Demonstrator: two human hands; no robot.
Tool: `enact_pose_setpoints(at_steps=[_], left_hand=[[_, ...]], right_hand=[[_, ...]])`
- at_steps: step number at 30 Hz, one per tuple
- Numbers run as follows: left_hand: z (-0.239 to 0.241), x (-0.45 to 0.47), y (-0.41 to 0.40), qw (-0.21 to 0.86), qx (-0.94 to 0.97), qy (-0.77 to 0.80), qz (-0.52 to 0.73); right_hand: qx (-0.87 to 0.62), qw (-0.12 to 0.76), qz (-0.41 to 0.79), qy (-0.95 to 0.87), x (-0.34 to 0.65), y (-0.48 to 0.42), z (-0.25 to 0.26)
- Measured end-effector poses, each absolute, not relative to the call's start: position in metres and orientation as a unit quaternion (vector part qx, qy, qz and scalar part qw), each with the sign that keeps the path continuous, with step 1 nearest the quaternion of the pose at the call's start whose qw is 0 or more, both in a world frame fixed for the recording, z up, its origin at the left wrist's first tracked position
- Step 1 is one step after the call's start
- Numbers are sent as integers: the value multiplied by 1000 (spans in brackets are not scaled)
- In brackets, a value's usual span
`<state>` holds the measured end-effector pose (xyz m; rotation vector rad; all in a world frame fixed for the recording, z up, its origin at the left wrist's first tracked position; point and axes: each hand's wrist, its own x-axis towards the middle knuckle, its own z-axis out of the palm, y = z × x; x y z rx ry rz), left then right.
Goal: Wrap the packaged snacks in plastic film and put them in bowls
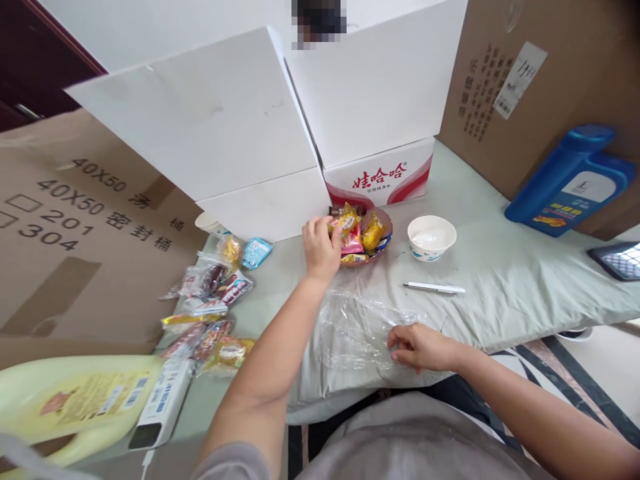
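Note:
My left hand (pixel 323 247) reaches over the left side of a reddish see-through bowl (pixel 387 248) heaped with wrapped snacks. Its fingers are curled beside a yellow snack packet (pixel 345 221); the fingertips are hidden, so whether it grips a packet or the rim is unclear. A pink packet (pixel 352 243) and a second yellow packet (pixel 373 233) lie in the same bowl. Near the front of the table, my right hand (pixel 423 347) rests loosely bent at the edge of a crumpled clear plastic bag (pixel 355 330), a gap showing between thumb and fingers.
Right of the bowl stand a paper bowl (pixel 431 237), a white pen (pixel 435 288) and a blue bottle (pixel 567 183). Several packaged snacks (pixel 235 287) are spread at the left, near a yellow jug (pixel 75 400) and a white device (pixel 163 403). White boxes (pixel 380 175) stand behind.

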<state>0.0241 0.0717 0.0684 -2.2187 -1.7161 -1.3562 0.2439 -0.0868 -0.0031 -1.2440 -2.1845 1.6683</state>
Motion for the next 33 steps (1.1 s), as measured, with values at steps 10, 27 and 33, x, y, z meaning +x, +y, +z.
enact_pose_setpoints(at_steps=[10,27,33], left_hand=[[-23,22,-45,-55,-936,-334,-96],[-19,4,-74,-51,-804,-591,-34],[-15,-18,-82,-66,-799,-598,-4]], right_hand=[[-448,15,408,-795,235,-97,9],[-602,-17,80,-794,218,-62,-4],[-588,-6,61,-807,249,-53,10]])
